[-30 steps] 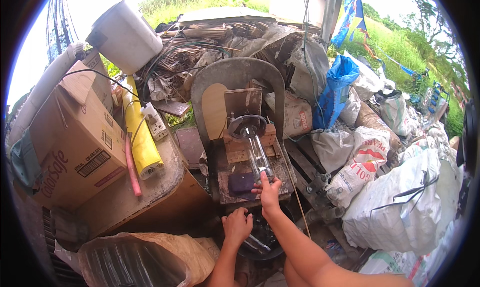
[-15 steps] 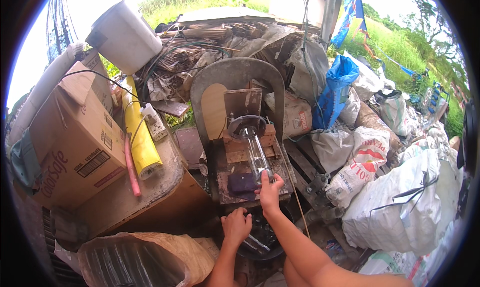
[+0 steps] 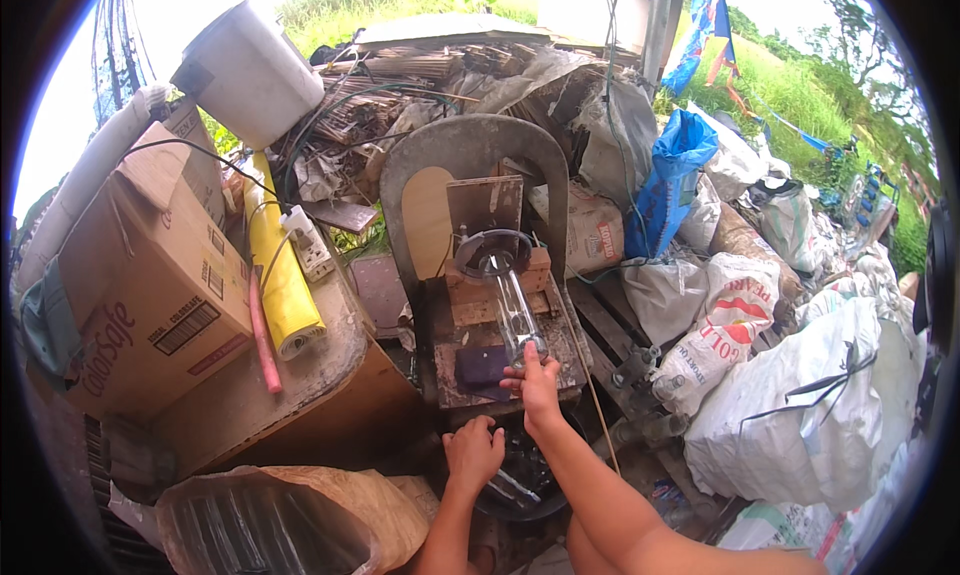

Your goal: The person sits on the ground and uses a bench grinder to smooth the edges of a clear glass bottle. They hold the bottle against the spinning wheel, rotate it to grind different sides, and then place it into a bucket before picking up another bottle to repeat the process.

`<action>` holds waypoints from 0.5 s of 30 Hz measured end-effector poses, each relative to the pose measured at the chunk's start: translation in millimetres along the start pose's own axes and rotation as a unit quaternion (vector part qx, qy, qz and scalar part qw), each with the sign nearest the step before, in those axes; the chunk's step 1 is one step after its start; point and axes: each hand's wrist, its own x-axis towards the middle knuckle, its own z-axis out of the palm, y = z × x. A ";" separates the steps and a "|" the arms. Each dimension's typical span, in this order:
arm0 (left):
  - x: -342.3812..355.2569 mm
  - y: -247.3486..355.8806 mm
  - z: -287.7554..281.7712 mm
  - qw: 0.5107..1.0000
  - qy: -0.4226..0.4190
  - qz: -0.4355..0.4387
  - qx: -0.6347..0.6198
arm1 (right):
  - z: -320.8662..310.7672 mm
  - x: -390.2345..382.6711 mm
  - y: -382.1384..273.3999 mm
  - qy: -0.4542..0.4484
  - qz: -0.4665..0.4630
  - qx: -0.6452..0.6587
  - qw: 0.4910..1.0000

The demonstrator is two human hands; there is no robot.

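A clear glass bottle (image 3: 512,305) slants across a wooden jig (image 3: 486,305) on a dusty plastic chair (image 3: 473,133). Its far end meets a round dark ring (image 3: 494,243) on the jig. Around the bottle's near end, my right hand (image 3: 537,387) is closed, thumb on top. My left hand (image 3: 472,449) rests at the front edge of the seat, fingers loosely bent and holding nothing I can see. Just below it is a dark basin (image 3: 545,513) with glassy pieces inside. A dark folded cloth (image 3: 482,370) lies on the seat beside the bottle.
On the left, a bench (image 3: 330,375) carries a cardboard box (image 3: 160,295), a yellow roll (image 3: 280,275) and a white power strip (image 3: 306,245). A brown paper sack (image 3: 370,505) stands at lower left. White sacks (image 3: 790,415) and glass bottles (image 3: 640,370) crowd the right.
The bottle's near end and my right hand have shifted very slightly, and more of the right fingers show at the left of the bottle. My left hand stays where it was.
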 end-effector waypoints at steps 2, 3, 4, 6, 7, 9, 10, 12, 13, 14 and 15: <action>-0.4 0.4 -0.4 1.000 0.004 0.003 -0.008 | -2.6 -3.9 -5.2 -0.015 0.024 -0.009 1.000; -0.3 0.7 -0.7 1.000 0.002 -0.001 -0.006 | -2.7 -5.2 -7.5 -0.026 0.035 0.009 0.999; -0.5 0.9 -1.1 1.000 0.004 0.002 -0.009 | -3.1 -6.3 -9.5 -0.035 0.045 0.026 0.998; -0.5 1.2 -1.6 1.000 0.000 -0.001 -0.005 | -5.1 -6.7 -12.5 -0.054 0.062 0.046 0.996; -0.4 1.3 -1.7 1.000 0.003 0.002 -0.008 | -6.9 -6.2 -13.5 -0.063 0.068 0.051 0.994; -0.4 0.9 -1.7 1.000 0.000 -0.001 -0.004 | -10.1 -3.4 -14.5 -0.073 0.081 0.041 0.993; -0.3 0.6 -1.5 1.000 0.002 0.002 -0.007 | -11.1 -1.6 -14.5 -0.074 0.087 0.026 0.993; 0.1 0.0 -0.9 1.000 0.001 0.001 -0.003 | -10.6 1.0 -13.2 -0.054 0.061 -0.012 0.997; 0.4 -0.2 -0.6 1.000 0.004 0.004 -0.006 | -7.8 2.0 -11.8 -0.034 0.029 -0.035 0.998; 0.6 -0.4 -0.3 1.000 0.005 0.005 -0.005 | -5.7 2.4 -11.1 0.014 0.012 -0.067 0.998; 0.8 -0.3 -0.1 1.000 0.003 0.002 0.000 | -2.2 0.5 -8.3 0.009 -0.043 -0.063 0.997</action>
